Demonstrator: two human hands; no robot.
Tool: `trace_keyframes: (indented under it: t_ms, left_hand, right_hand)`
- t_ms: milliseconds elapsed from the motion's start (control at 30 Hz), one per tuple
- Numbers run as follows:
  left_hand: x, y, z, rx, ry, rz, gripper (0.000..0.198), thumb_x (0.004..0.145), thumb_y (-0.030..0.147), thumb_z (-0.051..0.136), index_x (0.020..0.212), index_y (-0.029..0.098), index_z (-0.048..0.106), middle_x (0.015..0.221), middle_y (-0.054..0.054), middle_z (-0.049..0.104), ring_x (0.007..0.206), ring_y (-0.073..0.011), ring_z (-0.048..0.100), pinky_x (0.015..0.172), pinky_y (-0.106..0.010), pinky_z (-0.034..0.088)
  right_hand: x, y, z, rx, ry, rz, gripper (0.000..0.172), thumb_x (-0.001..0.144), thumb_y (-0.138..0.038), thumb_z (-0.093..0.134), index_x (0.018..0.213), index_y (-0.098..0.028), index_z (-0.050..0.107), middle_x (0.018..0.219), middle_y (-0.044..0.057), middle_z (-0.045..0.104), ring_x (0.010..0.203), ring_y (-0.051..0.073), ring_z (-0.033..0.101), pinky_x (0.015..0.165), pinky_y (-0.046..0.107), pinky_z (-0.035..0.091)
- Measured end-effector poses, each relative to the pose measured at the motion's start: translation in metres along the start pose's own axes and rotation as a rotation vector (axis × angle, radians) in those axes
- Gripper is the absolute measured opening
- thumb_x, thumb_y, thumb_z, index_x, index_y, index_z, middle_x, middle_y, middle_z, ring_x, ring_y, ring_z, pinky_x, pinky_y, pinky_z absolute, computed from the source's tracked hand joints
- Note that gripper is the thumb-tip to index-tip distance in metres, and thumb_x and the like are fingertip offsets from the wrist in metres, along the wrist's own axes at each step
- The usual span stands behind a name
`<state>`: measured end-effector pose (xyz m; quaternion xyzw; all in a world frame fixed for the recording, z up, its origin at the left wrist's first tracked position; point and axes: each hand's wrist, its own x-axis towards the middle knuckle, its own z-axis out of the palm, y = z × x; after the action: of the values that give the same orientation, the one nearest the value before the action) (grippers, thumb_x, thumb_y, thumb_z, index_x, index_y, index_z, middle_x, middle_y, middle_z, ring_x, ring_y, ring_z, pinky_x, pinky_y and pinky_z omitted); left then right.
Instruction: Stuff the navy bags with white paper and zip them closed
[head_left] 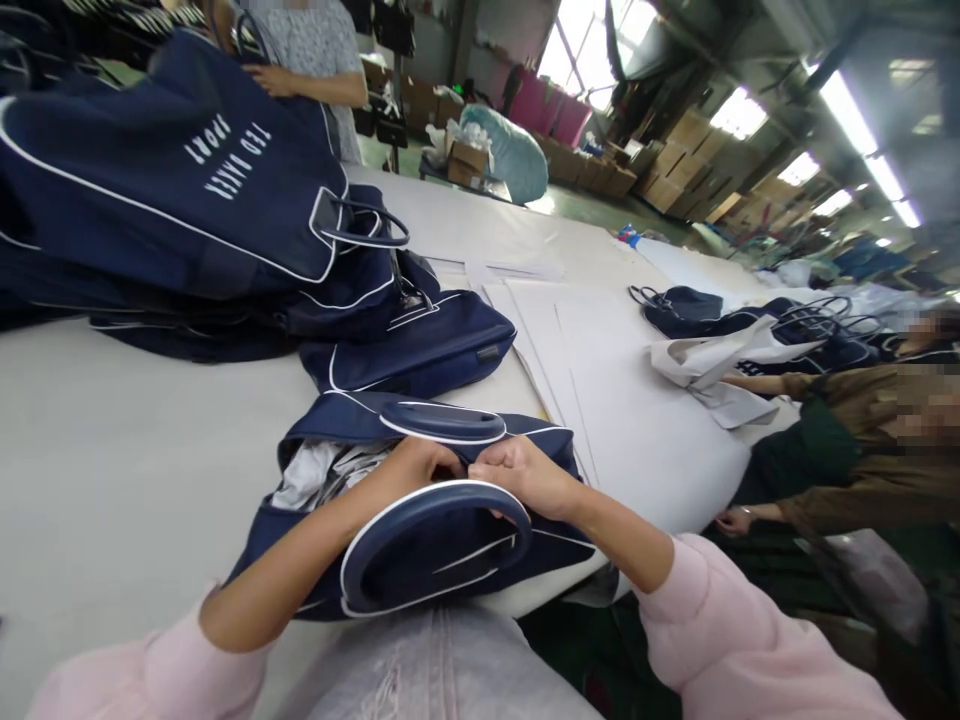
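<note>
A navy bag [450, 560] with white piping lies open at the near edge of the white table [112, 470]. Grey-white stuffing paper [322, 475] shows inside its mouth. My left hand [416, 465] and my right hand [525, 475] meet at the bag's top opening, fingers curled and pinching at the edge between the two loop handles. The near handle [420, 510] arches over my wrists; the far handle [442, 420] lies flat behind my knuckles. What exactly the fingers pinch is hidden.
A stack of matching navy bags [180, 190] fills the far left. White card sheets [585, 370] lie mid-table. A person [315, 60] stands at the far side holding a bag. People sit at the right [862, 440] by more bags [750, 320]. Cardboard boxes [675, 160] line the back.
</note>
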<state>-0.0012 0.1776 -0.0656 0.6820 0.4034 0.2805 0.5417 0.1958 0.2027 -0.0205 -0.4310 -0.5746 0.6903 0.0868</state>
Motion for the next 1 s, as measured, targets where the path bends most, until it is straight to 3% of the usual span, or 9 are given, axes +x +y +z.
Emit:
trace_keyframes:
  t_ms: [133, 300, 400, 467, 533, 600, 667, 833, 1000]
  left_hand:
    - [-0.014, 0.015, 0.022, -0.220, 0.124, -0.022, 0.016, 0.077, 0.022, 0.062, 0.092, 0.017, 0.065, 0.090, -0.005, 0.071, 0.080, -0.0198, 0.067, 0.074, -0.032, 0.053]
    - [-0.008, 0.020, 0.053, 0.173, 0.341, 0.082, 0.011, 0.080, 0.009, 0.062, 0.084, 0.019, 0.066, 0.089, -0.002, 0.071, 0.083, -0.0193, 0.065, 0.081, -0.032, 0.049]
    - [-0.006, 0.020, 0.061, 0.381, 0.364, 0.119, 0.017, 0.086, 0.007, 0.055, 0.076, 0.018, 0.065, 0.078, -0.003, 0.070, 0.076, -0.0193, 0.066, 0.074, -0.030, 0.048]
    - [-0.007, 0.019, 0.066, 0.574, 0.389, 0.171, 0.017, 0.088, 0.010, 0.052, 0.081, 0.016, 0.065, 0.078, -0.006, 0.069, 0.073, -0.0220, 0.066, 0.068, -0.032, 0.049]
    - [-0.008, 0.020, 0.069, 0.761, 0.426, 0.253, 0.016, 0.087, 0.010, 0.049, 0.087, 0.013, 0.065, 0.081, -0.009, 0.069, 0.074, -0.0245, 0.066, 0.067, -0.034, 0.051]
    - [-0.009, 0.021, 0.071, 0.897, 0.451, 0.327, 0.018, 0.086, 0.007, 0.046, 0.088, 0.012, 0.064, 0.080, -0.009, 0.067, 0.072, -0.0243, 0.065, 0.066, -0.035, 0.051]
    - [-0.009, 0.022, 0.071, 0.981, 0.489, 0.370, 0.020, 0.086, 0.006, 0.045, 0.087, 0.013, 0.064, 0.077, -0.008, 0.067, 0.071, -0.0232, 0.064, 0.065, -0.034, 0.051]
    - [-0.012, 0.021, 0.071, 1.028, 0.647, 0.329, 0.020, 0.087, 0.008, 0.048, 0.089, 0.016, 0.067, 0.082, -0.006, 0.071, 0.071, -0.0214, 0.065, 0.067, -0.034, 0.050]
    - [-0.027, 0.013, 0.076, 0.953, 0.745, 0.185, 0.022, 0.087, 0.009, 0.053, 0.093, 0.019, 0.071, 0.088, -0.004, 0.074, 0.076, -0.0216, 0.067, 0.071, -0.033, 0.051]
  right_hand:
    - [-0.008, 0.016, -0.005, 0.075, -0.048, -0.024, 0.045, 0.084, -0.052, 0.065, 0.073, -0.009, 0.066, 0.049, 0.000, 0.059, 0.032, 0.006, 0.044, 0.032, 0.016, 0.026]
    - [-0.016, 0.026, -0.006, -0.002, -0.030, -0.063, 0.045, 0.086, -0.054, 0.062, 0.073, -0.011, 0.065, 0.048, -0.001, 0.057, 0.030, 0.004, 0.039, 0.031, 0.017, 0.023]
    - [-0.026, 0.026, -0.007, -0.247, 0.100, -0.171, 0.047, 0.089, -0.054, 0.058, 0.066, -0.013, 0.063, 0.047, -0.002, 0.053, 0.036, 0.006, 0.041, 0.037, 0.019, 0.030]
    - [-0.033, 0.028, -0.012, -0.484, 0.239, -0.346, 0.042, 0.087, -0.052, 0.063, 0.068, -0.014, 0.067, 0.062, 0.003, 0.062, 0.056, 0.012, 0.056, 0.054, 0.023, 0.046]
    - [-0.038, 0.034, -0.020, -0.719, 0.357, -0.521, 0.037, 0.077, -0.051, 0.075, 0.091, -0.016, 0.072, 0.097, 0.009, 0.068, 0.093, 0.022, 0.062, 0.085, 0.035, 0.051]
    - [-0.040, 0.043, -0.028, -0.901, 0.387, -0.599, 0.067, 0.064, -0.052, 0.084, 0.120, -0.019, 0.065, 0.125, 0.013, 0.059, 0.118, 0.029, 0.052, 0.103, 0.047, 0.043]
    - [-0.037, 0.052, -0.033, -1.000, 0.361, -0.606, 0.078, 0.062, -0.052, 0.085, 0.129, -0.021, 0.059, 0.133, 0.014, 0.053, 0.124, 0.030, 0.047, 0.106, 0.050, 0.041]
    - [-0.030, 0.069, -0.030, -1.052, 0.423, -0.711, 0.036, 0.089, -0.034, 0.066, 0.122, -0.020, 0.064, 0.122, 0.010, 0.061, 0.116, 0.024, 0.052, 0.102, 0.044, 0.045]
    - [-0.034, 0.075, -0.017, -1.091, 0.561, -0.775, 0.024, 0.096, -0.018, 0.052, 0.116, -0.014, 0.064, 0.105, 0.011, 0.063, 0.100, 0.022, 0.053, 0.089, 0.039, 0.047]
